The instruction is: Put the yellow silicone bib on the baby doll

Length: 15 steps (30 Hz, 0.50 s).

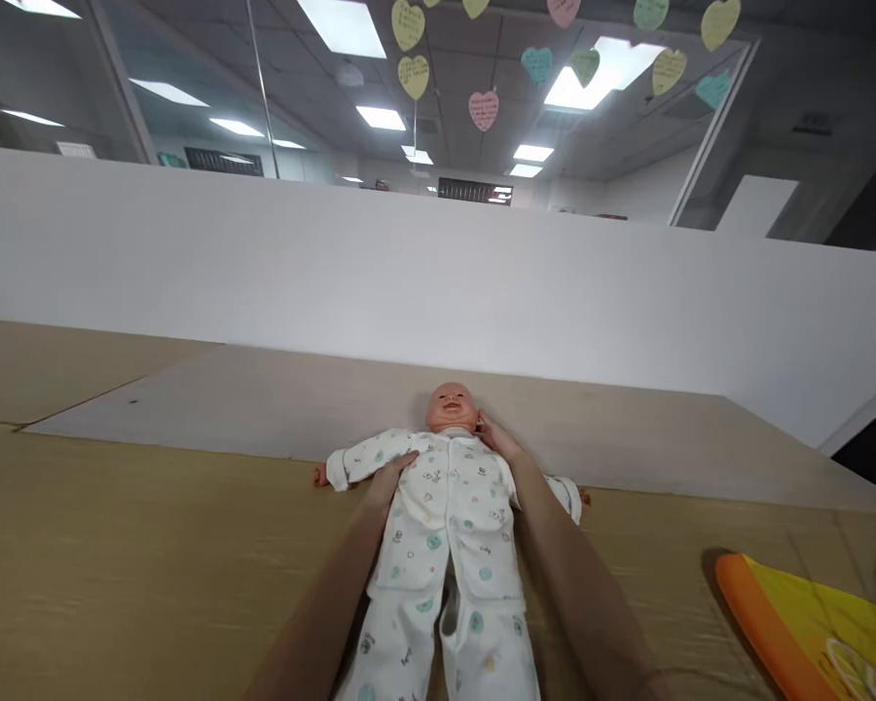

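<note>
The grip of the left hand [392, 477] is open: palm and fingers lie flat on the chest of a plastic baby doll in a white sleepsuit printed with small green and pink figures [449, 526], close to the shoulder on the image's left side. The right hand [497, 440] presses against the side of the doll's neck and collar, just below the ear, with its back to the camera. Whether its grip closes behind the neck or only rests there cannot be told. Both bare forearms run up from the lower edge of the view, one along each side of the doll's body. The doll lies on its back, with its bald head [451, 407] farthest from the person. Its arms are spread out to both sides and its legs point toward the person. It rests on a light brown wooden counter [117, 555], with its head and shoulders at the edge of a paler flat sheet [248, 399] lying on the far part of that counter. Near the lower right corner, well apart from the doll, lies a flat yellow mat with an orange border [795, 623]. Behind the counter stands a plain white partition wall [409, 273]. Above it, pastel paper hearts [484, 109] hang from a ceiling with lit rectangular light panels [343, 24].
</note>
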### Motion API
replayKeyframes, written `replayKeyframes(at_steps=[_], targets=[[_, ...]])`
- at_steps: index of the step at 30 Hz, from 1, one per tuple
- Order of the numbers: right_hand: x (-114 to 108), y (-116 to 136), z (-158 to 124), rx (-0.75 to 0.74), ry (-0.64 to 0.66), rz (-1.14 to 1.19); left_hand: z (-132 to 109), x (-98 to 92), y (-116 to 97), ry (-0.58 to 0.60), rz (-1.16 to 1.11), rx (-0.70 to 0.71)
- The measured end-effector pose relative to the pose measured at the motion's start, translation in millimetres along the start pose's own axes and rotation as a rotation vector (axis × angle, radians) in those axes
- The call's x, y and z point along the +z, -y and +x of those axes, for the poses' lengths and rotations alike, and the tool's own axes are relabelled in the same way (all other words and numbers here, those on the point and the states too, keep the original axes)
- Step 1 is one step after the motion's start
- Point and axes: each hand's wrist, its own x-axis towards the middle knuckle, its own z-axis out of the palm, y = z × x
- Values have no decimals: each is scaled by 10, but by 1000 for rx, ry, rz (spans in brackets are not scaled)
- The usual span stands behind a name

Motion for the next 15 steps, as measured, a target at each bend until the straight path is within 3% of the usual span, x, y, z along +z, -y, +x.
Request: replayKeyframes(at_steps=[6,15], targets=[[11,6,-79,58,-25,25,-75,18,-12,37,-17,-68],[-32,-3,-61,104,28,-24,-120,-8,1,22,50,20]])
